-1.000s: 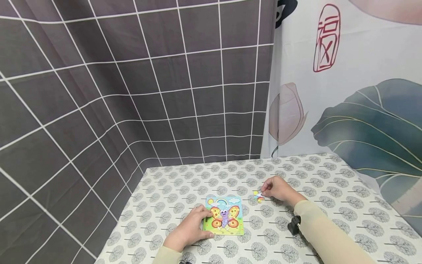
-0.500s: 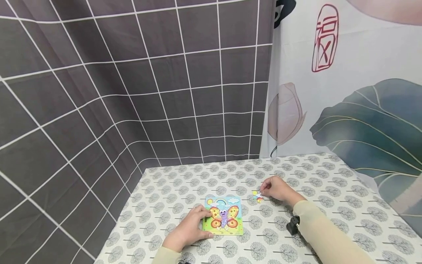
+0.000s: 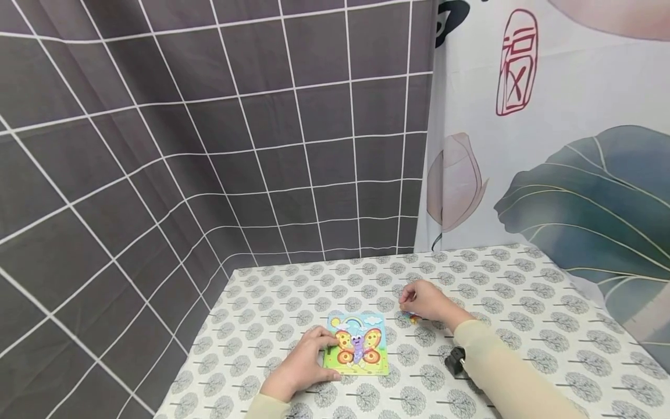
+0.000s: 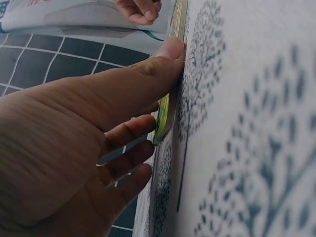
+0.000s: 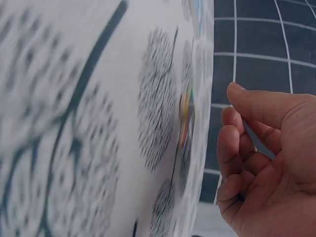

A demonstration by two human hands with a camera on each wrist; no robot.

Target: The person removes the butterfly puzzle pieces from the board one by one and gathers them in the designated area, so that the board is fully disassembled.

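Note:
A square butterfly puzzle board (image 3: 374,364) lies flat on the patterned cloth, its picture showing a purple-bodied butterfly under a rainbow. My left hand (image 3: 309,358) holds it by the left near corner, the thumb along the near edge and a finger over the left side. The left wrist view shows the board's thin edge (image 4: 163,116) beside that thumb. My right hand (image 3: 426,299) hovers over small colourful puzzle pieces (image 3: 413,319), partly covering them. In the right wrist view its fingers are loosely curled, thumb and forefinger apart with nothing visible between; the pieces (image 5: 185,116) lie below on the cloth.
The table is covered with a tree-print cloth (image 3: 293,291). A dark grid curtain (image 3: 314,174) rises along its left and back, and a white printed curtain (image 3: 471,192) hangs at the back right. A small black device (image 3: 454,361) sits at the right wrist.
My right hand has shifted left and slightly toward me, now covering part of the small pieces that showed beside its fingertips. My left hand and the board stay in place.

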